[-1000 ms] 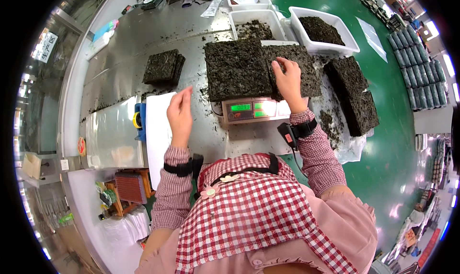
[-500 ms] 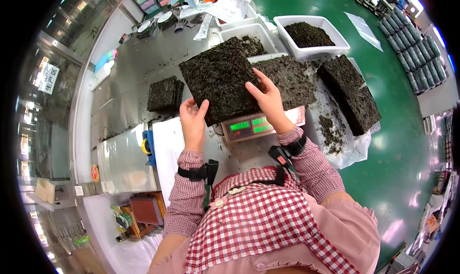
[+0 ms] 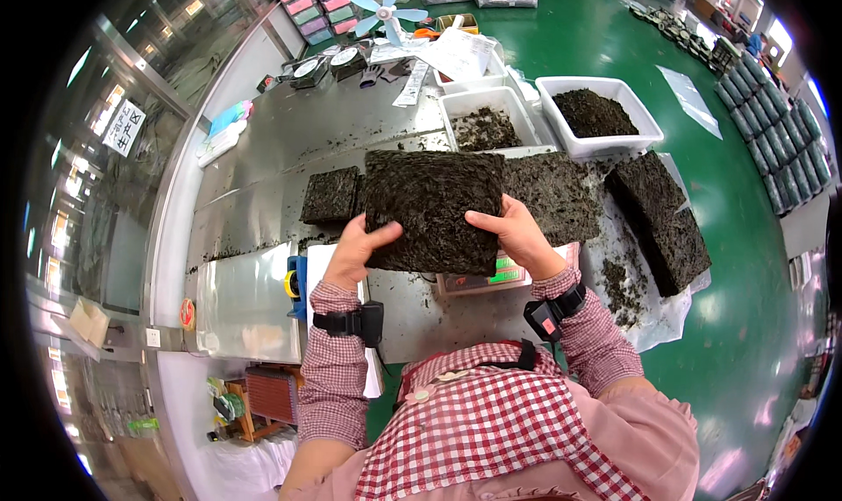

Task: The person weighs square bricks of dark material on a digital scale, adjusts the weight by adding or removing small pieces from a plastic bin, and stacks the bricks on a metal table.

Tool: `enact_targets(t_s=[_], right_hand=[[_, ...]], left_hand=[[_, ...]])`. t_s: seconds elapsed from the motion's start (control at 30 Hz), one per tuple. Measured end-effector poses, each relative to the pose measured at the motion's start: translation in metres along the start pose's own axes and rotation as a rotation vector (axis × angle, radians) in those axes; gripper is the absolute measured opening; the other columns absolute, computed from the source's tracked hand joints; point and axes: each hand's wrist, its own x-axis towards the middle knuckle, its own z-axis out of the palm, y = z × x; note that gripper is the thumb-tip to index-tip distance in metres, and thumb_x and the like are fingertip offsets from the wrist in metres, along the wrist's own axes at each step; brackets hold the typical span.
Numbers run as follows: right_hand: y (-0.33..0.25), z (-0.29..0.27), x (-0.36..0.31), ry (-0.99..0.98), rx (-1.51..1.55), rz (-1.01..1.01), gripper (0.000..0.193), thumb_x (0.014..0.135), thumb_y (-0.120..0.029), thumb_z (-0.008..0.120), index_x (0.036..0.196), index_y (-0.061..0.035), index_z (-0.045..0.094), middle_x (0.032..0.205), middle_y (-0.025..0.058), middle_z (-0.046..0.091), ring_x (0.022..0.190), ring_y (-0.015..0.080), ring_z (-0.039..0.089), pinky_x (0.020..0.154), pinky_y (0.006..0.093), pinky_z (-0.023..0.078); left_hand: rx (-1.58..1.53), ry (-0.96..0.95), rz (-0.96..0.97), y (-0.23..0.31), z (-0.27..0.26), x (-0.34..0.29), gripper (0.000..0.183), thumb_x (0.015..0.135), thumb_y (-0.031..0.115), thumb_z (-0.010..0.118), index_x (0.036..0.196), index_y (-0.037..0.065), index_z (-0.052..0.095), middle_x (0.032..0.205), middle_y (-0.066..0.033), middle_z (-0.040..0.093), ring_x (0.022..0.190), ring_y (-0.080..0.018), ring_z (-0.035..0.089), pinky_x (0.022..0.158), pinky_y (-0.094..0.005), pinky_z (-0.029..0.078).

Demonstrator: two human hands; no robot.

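Note:
Held up in front of me is a dark, square slab of dried seaweed [image 3: 434, 212]; how many sheets it has I cannot tell. My left hand [image 3: 358, 251] grips its left edge, thumb on the face. At the right edge my right hand [image 3: 526, 240] pinches it the same way. Behind and below it, partly covered, sits a scale [image 3: 465, 284] with a green lit display. A small square stack of dried seaweed [image 3: 330, 196] lies left of the slab. To the right is a flat seaweed-covered surface [image 3: 554, 196], and beyond that a taller seaweed stack [image 3: 658, 225].
Behind stand a white tub [image 3: 624, 147] of loose seaweed and another white tub [image 3: 452, 124] with some crumbs. A blue fan [image 3: 386, 12], papers [image 3: 460, 54] and gloves [image 3: 382, 73] lie farther back. A blue tape dispenser [image 3: 297, 289] is at left; seaweed bits [image 3: 624, 291] litter the right side.
The seaweed slab has come down from a tilted, raised pose to a more level one, nearer to me. Both hands still hold it, and the head view has shifted.

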Motion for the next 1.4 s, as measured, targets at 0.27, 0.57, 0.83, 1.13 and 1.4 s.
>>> enact_targets(t_s=[0.27, 0.57, 0.83, 1.13, 1.4], right_hand=[[0.033, 0.012, 0.005, -0.105, 0.496, 0.282, 0.038, 0.097, -0.019, 0.062, 0.131, -0.0042, 0.054, 0.123, 0.0050, 0.064, 0.111, 0.0186, 0.062, 0.098, 0.0376, 0.050], [-0.019, -0.006, -0.006, -0.013, -0.238, 0.063, 0.048, 0.092, -0.009, 0.068, 0.133, 0.0029, 0.048, 0.119, 0.0078, 0.064, 0.103, 0.0140, 0.062, 0.090, 0.0303, 0.052], [0.033, -0.019, 0.043, 0.300, -0.579, -0.240, 0.079, 0.085, -0.018, 0.077, 0.145, 0.0066, 0.031, 0.141, 0.0251, 0.045, 0.132, 0.0334, 0.043, 0.110, 0.0393, 0.035], [0.038, -0.030, 0.047, 0.626, -1.125, -0.542, 0.062, 0.080, -0.018, 0.078, 0.131, 0.0024, 0.050, 0.126, 0.0210, 0.045, 0.110, 0.0331, 0.050, 0.096, 0.0397, 0.044], [0.033, -0.043, 0.042, 0.547, -0.834, -0.435, 0.036, 0.086, -0.014, 0.074, 0.116, 0.0009, 0.061, 0.107, 0.0109, 0.056, 0.085, 0.0162, 0.060, 0.077, 0.0306, 0.051]], left_hand=[[-0.638, -0.242, -0.121, -0.067, 0.049, -0.005, 0.058, 0.091, 0.019, 0.070, 0.140, 0.003, 0.045, 0.133, -0.0094, 0.058, 0.117, -0.0248, 0.060, 0.100, -0.0417, 0.051], [-0.087, 0.008, -0.059, -0.029, -0.007, -0.037, 0.046, 0.090, 0.008, 0.070, 0.130, -0.004, 0.052, 0.118, -0.0119, 0.065, 0.102, -0.0218, 0.066, 0.089, -0.0369, 0.056], [-0.283, 0.252, 0.083, -0.051, -0.033, -0.051, 0.049, 0.094, 0.013, 0.068, 0.136, -0.001, 0.048, 0.127, -0.0104, 0.060, 0.112, -0.0211, 0.061, 0.096, -0.0345, 0.052], [-0.070, 0.451, 0.140, -0.079, -0.039, -0.068, 0.052, 0.089, 0.012, 0.074, 0.132, -0.004, 0.050, 0.128, -0.0109, 0.059, 0.113, -0.0191, 0.058, 0.099, -0.0323, 0.046], [0.027, 0.620, 0.075, -0.094, -0.041, -0.067, 0.056, 0.100, 0.037, 0.060, 0.133, -0.007, 0.050, 0.124, -0.0107, 0.059, 0.110, -0.0169, 0.054, 0.098, -0.0299, 0.043]])
